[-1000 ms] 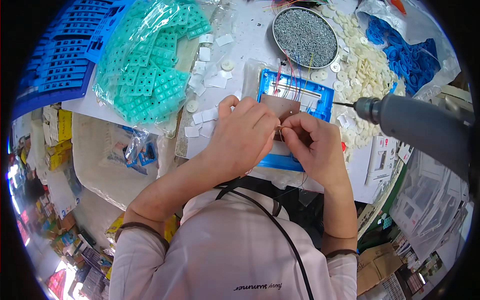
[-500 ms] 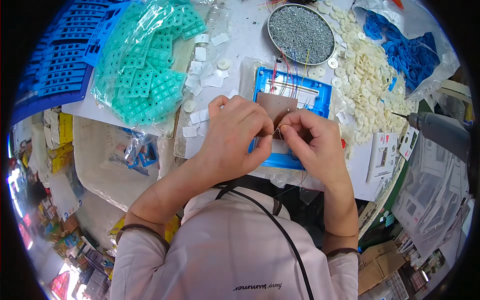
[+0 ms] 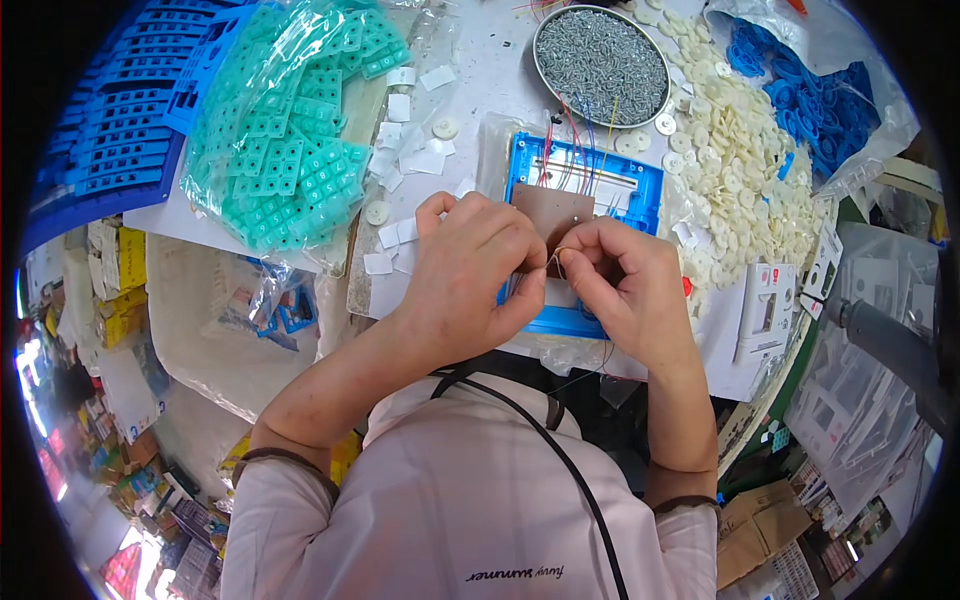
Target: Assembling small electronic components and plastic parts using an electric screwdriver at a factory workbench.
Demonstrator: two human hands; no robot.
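My left hand (image 3: 462, 265) and my right hand (image 3: 640, 285) meet over a blue plastic housing (image 3: 645, 178), fingertips pinched together. Between them runs a thin pale wire (image 3: 556, 257), its ends partly hidden by the fingers. A brown circuit board (image 3: 550, 207) lies on the housing just beyond the fingertips. Red, blue and yellow wires (image 3: 583, 150) rise from the far side of the board. The hands cover much of the housing's middle and near side.
A round dish of small metal screws (image 3: 603, 68) stands behind. White plastic discs (image 3: 745, 160) and blue parts (image 3: 825, 110) spread at right. Bagged green keypads (image 3: 300, 170) lie left, near blue casings (image 3: 120, 110). A dark cylindrical tool (image 3: 885, 345) hangs at the right edge.
The dark tool at the right has swung downward. Both hands stay almost in place, still pinching the wire over the housing.
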